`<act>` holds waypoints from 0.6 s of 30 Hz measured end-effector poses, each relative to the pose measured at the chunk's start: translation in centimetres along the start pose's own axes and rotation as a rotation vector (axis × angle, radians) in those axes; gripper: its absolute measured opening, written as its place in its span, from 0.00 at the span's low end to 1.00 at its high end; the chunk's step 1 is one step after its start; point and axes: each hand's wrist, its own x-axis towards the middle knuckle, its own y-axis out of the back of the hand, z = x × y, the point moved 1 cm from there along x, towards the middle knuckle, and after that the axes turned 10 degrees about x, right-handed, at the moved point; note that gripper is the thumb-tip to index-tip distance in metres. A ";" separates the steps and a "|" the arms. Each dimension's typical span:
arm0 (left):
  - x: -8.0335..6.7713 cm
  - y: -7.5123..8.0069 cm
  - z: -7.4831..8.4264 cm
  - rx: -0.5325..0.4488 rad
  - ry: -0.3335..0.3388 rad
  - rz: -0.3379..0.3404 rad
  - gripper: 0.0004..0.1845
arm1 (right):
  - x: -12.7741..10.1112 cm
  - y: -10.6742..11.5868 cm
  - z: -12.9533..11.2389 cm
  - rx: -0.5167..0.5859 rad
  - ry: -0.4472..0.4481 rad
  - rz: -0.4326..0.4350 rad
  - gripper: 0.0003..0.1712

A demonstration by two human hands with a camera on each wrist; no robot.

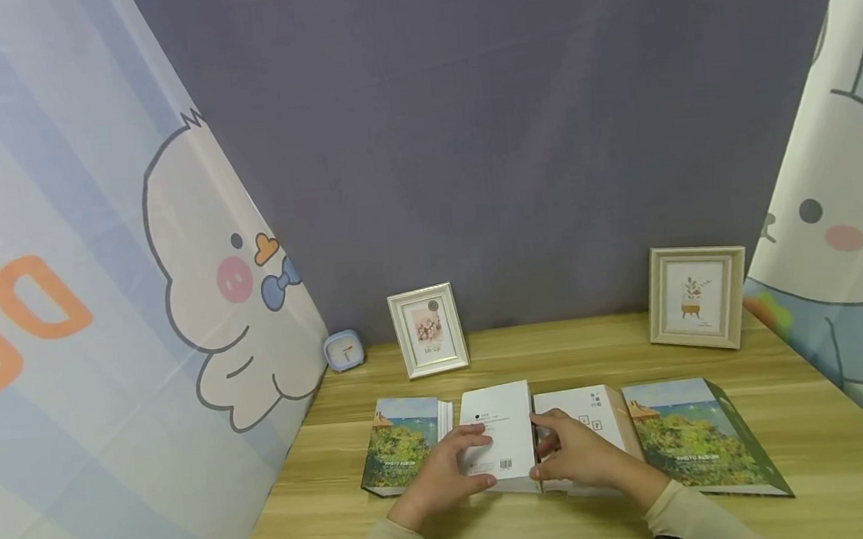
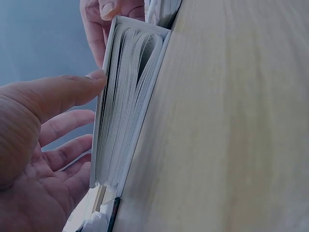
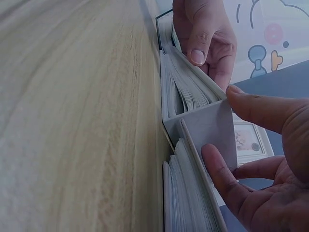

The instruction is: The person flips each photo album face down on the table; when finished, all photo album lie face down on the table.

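A thick white photo album (image 1: 506, 431) with small print and a barcode lies between two neighbouring albums. My left hand (image 1: 453, 468) rests on its left side, fingers spread over the cover and thumb at the near edge. In the left wrist view, the left thumb (image 2: 72, 94) touches the cover's edge beside the pages. My right hand (image 1: 575, 451) touches the album's right side. The right wrist view shows the right thumb (image 3: 256, 108) at the spine's top corner and a finger in front of the grey spine (image 3: 212, 130). Right of it lies another white album (image 1: 608, 424).
Photo albums with painted landscape covers lie at the row's left end (image 1: 402, 443) and right end (image 1: 694, 435). Behind stand a small blue clock (image 1: 344, 351), a white picture frame (image 1: 428, 330) and a beige frame (image 1: 696, 297). The wooden table (image 1: 557, 344) meets a grey curtain.
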 end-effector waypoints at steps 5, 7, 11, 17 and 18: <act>0.1 -0.1 -0.1 -0.002 0.010 -0.003 0.28 | -0.1 0.1 0.0 0.008 -0.010 -0.011 0.57; 0.1 -0.1 -0.1 -0.001 0.012 -0.002 0.28 | -0.2 0.1 -0.2 0.010 -0.007 -0.015 0.57; 0.2 -0.1 -0.3 0.000 0.014 -0.002 0.28 | -0.3 0.2 -0.3 0.023 0.004 -0.024 0.56; 0.1 0.1 -0.1 -0.011 -0.001 0.003 0.29 | -0.3 0.3 -0.6 0.046 0.013 -0.030 0.55; 0.1 0.2 0.0 -0.017 -0.010 0.006 0.29 | -0.3 0.4 -0.7 0.039 0.020 -0.028 0.54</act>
